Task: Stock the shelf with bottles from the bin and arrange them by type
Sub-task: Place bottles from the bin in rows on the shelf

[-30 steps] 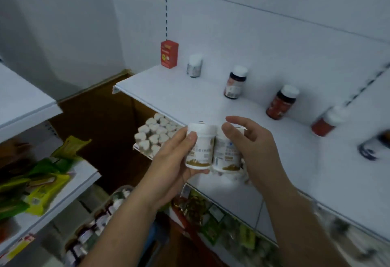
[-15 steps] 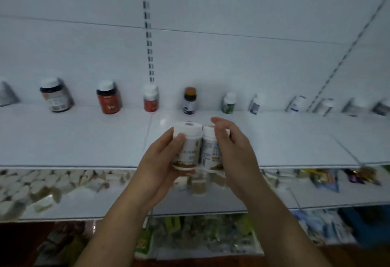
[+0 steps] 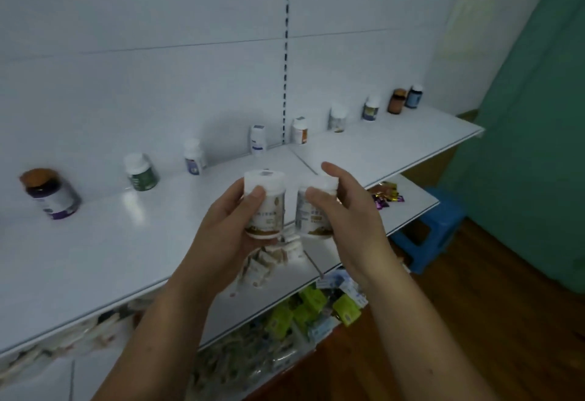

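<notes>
**You are sweeping your gaze to the shelf's right end, a bottle in each of your hands**

Your view is swinging right along the shelf [image 3: 126, 242], from its left end to where the far bottles are standing spaced along the back wall. Your left hand [image 3: 228, 226] is still wrapping the white bottle [image 3: 265, 204], and your right hand [image 3: 351, 226] is pinching the twin bottle [image 3: 311, 210] near its cap. The two, pressed together a moment ago, are now parting slightly above the front edge, neither set down. You are likely hunting their slot. The pale bottle [image 3: 338, 119] at the back looks like a match, though it is blurred.
</notes>
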